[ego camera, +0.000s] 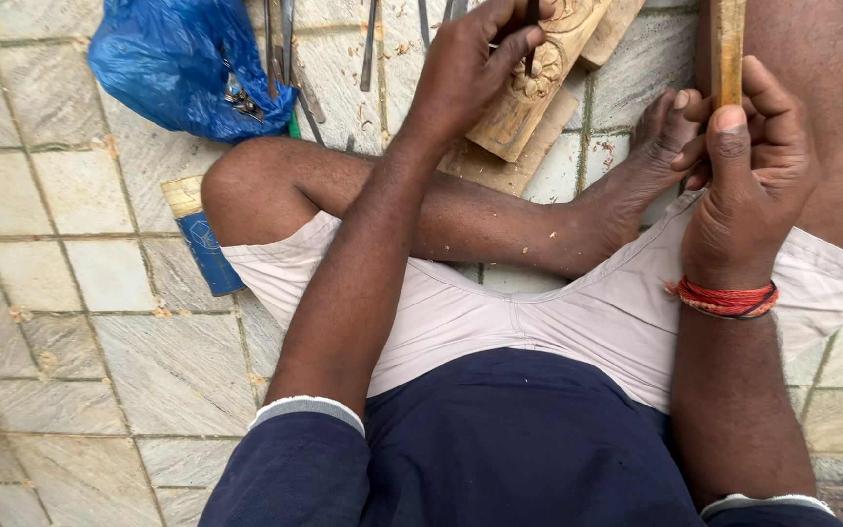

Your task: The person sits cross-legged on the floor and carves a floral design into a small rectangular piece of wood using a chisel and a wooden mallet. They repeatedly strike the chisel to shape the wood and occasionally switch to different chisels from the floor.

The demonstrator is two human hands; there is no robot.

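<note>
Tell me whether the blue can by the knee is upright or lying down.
Lying down. The blue can rests on its side on the tiled floor beside the left knee, its long body stretched along the tiles.

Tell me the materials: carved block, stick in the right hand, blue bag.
Carved block: pale, unfinished wood by the look, with relief cut in and chips around it. Stick in the right hand: likely wood, smoother, tan. Blue bag: thin glossy plastic film, crinkled.

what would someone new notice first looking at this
Top centre, the left hand presses a thin dark tool onto a carved wooden piece that lies on the tiled floor. At the right, the right hand, a red thread band on its wrist, grips an upright wooden handle. A crumpled blue plastic bag lies top left.
</note>
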